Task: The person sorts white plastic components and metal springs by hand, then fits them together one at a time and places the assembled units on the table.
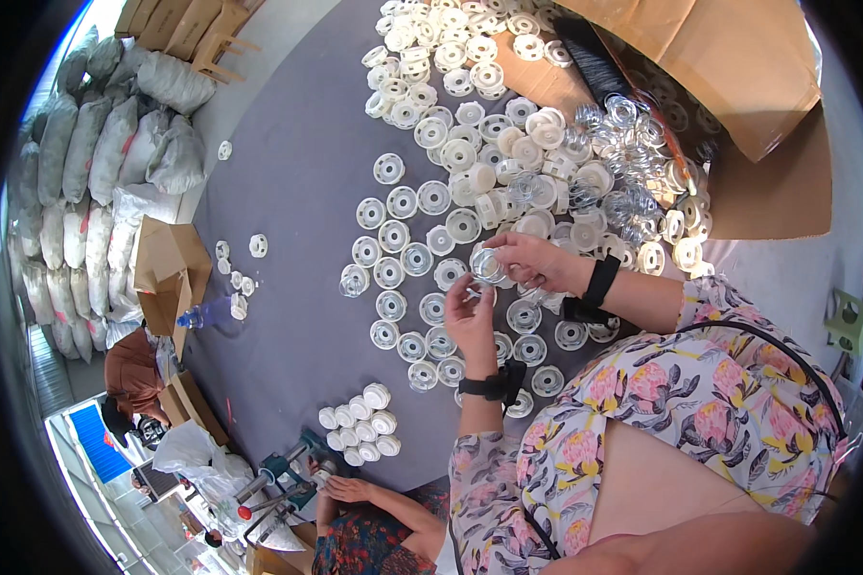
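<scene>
My right hand (537, 259) pinches a shiny, round wire coil spring (487, 265) over the table's parts. Just below it, my left hand (472, 314) has its thumb and fingertips drawn together near the spring's lower edge; whatever they grip is too small to name. Round white plastic parts (403, 201) with ringed centres lie in loose rows beyond and left of my hands. More of them sit close beside my left wrist. At the far right of my hands, shiny wire coil springs (633, 206) form a heap on top of white parts.
White parts (431, 48) are heaped along the far side of the grey table (288, 201). An open cardboard box (772, 182) stands at the right. Stacked round white pieces (360, 422) lie near a co-worker's hand (350, 489) at a lever press (278, 470). Filled sacks (91, 153) line the left.
</scene>
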A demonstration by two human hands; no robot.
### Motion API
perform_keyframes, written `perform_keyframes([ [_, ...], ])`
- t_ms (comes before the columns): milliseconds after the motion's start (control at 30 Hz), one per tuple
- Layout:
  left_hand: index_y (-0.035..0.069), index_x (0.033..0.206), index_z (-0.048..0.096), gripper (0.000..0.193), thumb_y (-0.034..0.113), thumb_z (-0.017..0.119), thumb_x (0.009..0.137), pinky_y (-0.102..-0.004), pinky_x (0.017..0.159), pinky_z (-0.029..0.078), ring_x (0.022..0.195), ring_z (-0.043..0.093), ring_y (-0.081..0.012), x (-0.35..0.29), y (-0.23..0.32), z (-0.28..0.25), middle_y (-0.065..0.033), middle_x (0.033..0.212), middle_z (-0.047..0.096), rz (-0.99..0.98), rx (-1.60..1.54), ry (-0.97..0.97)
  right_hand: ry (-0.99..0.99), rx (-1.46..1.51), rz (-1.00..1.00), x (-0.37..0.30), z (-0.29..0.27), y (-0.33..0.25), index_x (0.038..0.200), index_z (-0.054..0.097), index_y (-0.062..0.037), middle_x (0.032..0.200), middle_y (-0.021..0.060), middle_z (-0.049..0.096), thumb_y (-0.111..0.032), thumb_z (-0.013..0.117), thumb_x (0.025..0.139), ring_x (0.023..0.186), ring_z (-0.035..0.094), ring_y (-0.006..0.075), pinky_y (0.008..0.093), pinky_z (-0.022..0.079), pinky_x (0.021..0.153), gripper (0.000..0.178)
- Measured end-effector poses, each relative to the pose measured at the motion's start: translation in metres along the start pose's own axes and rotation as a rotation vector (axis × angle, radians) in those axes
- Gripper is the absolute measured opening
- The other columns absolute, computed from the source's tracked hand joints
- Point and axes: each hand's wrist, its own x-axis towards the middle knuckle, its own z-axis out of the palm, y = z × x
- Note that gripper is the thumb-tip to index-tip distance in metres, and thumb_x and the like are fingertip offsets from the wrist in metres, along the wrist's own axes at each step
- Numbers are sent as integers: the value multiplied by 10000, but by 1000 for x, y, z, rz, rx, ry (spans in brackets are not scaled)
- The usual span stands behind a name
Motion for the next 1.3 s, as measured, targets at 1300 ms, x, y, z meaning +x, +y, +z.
perform_keyframes([
  [1300,50,1189,524,492,132,681,731,-408,860,428,990,527,-330,131,0,-177,-184,1117,526,353,1266,506,231,-766,-265,26,-22,22,1041,592,15,866,84,641,-109,519,877,732,608,129,271,474,674,218],
])
